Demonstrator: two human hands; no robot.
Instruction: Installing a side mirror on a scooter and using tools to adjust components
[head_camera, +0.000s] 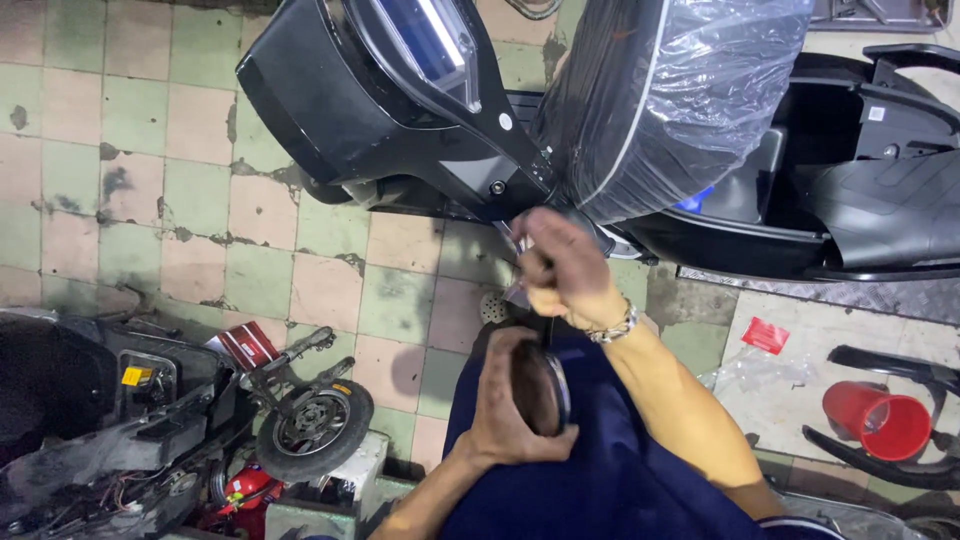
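The head view looks down on a person in dark blue clothes over a tiled floor (250, 230). The left hand (510, 405) is closed around a round dark disc with a metal rim (545, 388), fingers wrapped on its far edge, the disc held upright on its edge just above the lap. Just above it, the right hand (560, 270), with a metal bracelet (615, 327) on the wrist, is clenched around a slim shiny piece (510, 240) that sticks out past the knuckles; what kind of piece it is cannot be told. The two hands are near each other but apart. Beyond the right hand stands a black scooter (400, 100), its seat wrapped in clear plastic film (690, 90). Left of the left hand lies a stripped scooter frame with a small wheel (315, 425). Well to the right of both hands sits a red cup (880, 420) on its side on the floor
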